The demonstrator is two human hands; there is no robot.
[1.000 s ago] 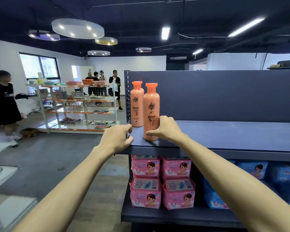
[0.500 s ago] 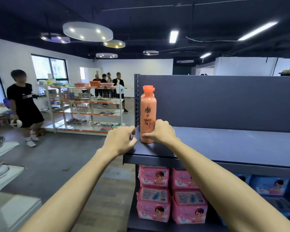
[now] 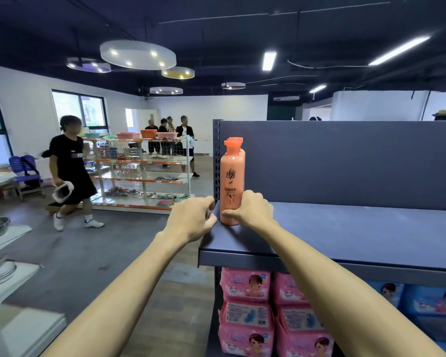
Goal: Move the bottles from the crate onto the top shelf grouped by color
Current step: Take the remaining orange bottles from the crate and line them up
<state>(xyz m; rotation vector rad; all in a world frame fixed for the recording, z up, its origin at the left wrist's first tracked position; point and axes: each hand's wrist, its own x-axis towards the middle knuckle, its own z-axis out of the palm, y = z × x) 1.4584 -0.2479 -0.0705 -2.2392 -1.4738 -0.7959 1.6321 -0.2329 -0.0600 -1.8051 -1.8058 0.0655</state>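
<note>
Head view. My right grip (image 3: 255,211) is closed around the lower body of a tall salmon-orange plastic bottle (image 3: 231,186) with a matching screw cap and dark lettering, thumb across its front near the base, fingers wrapped round the right side. The bottle stands upright at the left end of the dark grey metal top shelf (image 3: 345,228), base on the board. Directly behind it stands a second orange bottle (image 3: 240,139), almost wholly hidden; only its cap and a sliver of shoulder show.

My left grip (image 3: 191,219) sits at the shelf's left end edge, fingers curled, tips touching the edge beside the bottle. I cannot tell whether it clasps the edge or only rests there.

Below: stacked pink packs (image 3: 245,287), with blue packs (image 3: 428,300) to their right. Left background: a person in black (image 3: 68,163) walking in front of a white wire rack (image 3: 139,173).
</note>
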